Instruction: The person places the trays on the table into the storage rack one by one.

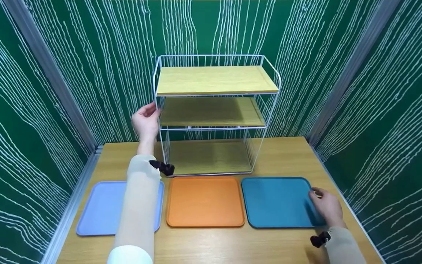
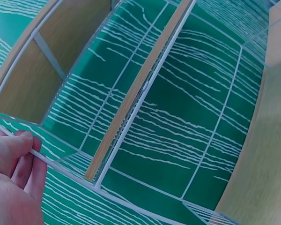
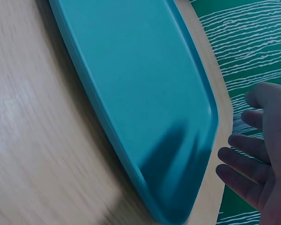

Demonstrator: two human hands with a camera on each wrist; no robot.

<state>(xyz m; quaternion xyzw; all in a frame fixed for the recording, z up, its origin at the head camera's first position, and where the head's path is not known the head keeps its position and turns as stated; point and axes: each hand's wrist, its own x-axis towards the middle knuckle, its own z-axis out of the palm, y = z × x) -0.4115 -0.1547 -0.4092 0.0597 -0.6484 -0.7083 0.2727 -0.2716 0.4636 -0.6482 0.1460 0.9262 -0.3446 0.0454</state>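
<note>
A white wire three-tier shelf rack [image 1: 211,94] with wooden boards stands at the back of the table. My left hand [image 1: 147,119] pinches its left front post between thumb and fingers, beside the middle tier. The left wrist view shows this grip too, with the left hand [image 2: 18,173] at the thin white post [image 2: 61,168]. By the right edge of a teal tray [image 1: 278,201] is my right hand [image 1: 328,207]. In the right wrist view the right hand [image 3: 257,154] has loosely spread fingers with nothing between them, and its shadow falls on the tray.
An orange tray [image 1: 205,201] lies in the middle, in front of the rack. To its left is a lavender tray [image 1: 101,207], partly covered by my left forearm. Green walls with white streaks and metal corner posts enclose the wooden table [image 1: 203,245].
</note>
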